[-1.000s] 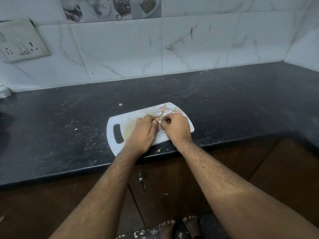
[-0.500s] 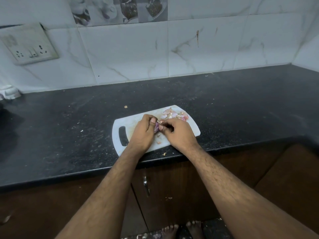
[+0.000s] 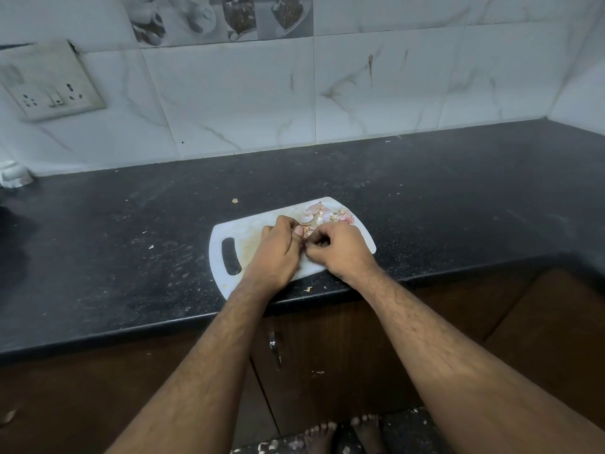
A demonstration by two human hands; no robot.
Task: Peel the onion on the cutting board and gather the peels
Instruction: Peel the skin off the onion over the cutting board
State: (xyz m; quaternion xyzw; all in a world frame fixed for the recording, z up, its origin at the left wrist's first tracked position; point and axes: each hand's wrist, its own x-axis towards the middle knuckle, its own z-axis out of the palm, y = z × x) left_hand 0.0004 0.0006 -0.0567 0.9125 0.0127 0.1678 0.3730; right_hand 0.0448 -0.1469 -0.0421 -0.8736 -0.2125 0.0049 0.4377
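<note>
Both hands meet over the white cutting board [image 3: 235, 231]: the left hand [image 3: 276, 253] curls around what appears to be the onion [image 3: 305, 231], barely visible between the thumbs, while the right hand [image 3: 340, 252] pinches at its right side. Loose peels [image 3: 327, 215] lie just beyond, toward the wall.

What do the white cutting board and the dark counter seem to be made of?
Cutting board: probably plastic; matte white, thin, with a moulded handle slot and some stains. Counter: likely polished stone such as granite; black, finely speckled, faintly glossy.
</note>
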